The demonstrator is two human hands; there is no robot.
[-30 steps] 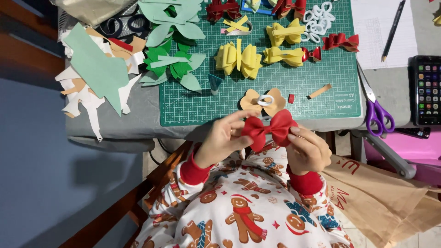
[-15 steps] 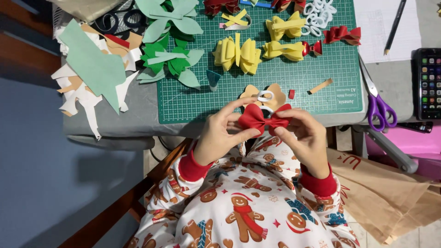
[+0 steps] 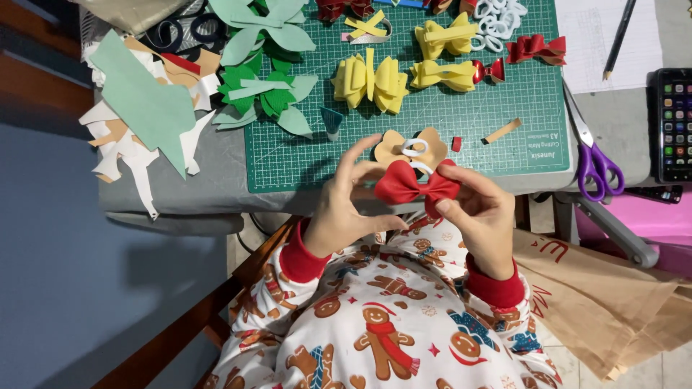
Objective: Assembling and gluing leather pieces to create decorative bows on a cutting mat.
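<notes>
A red foam bow [image 3: 414, 186] is held between both hands just below the near edge of the green cutting mat [image 3: 504, 155]. My left hand [image 3: 349, 205] pinches its left loop, with the index finger raised. My right hand [image 3: 479, 216] grips the right loop from the side and beneath. Just behind the red bow, a tan foam bow [image 3: 393, 148] with a white ring [image 3: 414, 148] on it lies on the mat.
On the mat lie yellow bows [image 3: 371, 81], green bows [image 3: 263, 97], small red bows [image 3: 537, 49], white rings [image 3: 497, 21] and a tan strip [image 3: 502, 130]. Foam scraps [image 3: 140, 108] pile at the left. Purple-handled scissors [image 3: 595, 155], a phone [image 3: 674, 122] and a pencil [image 3: 620, 39] lie at the right.
Both hands have lifted the red bow closer to the mat's edge and shifted their grip; the view has moved with them.
</notes>
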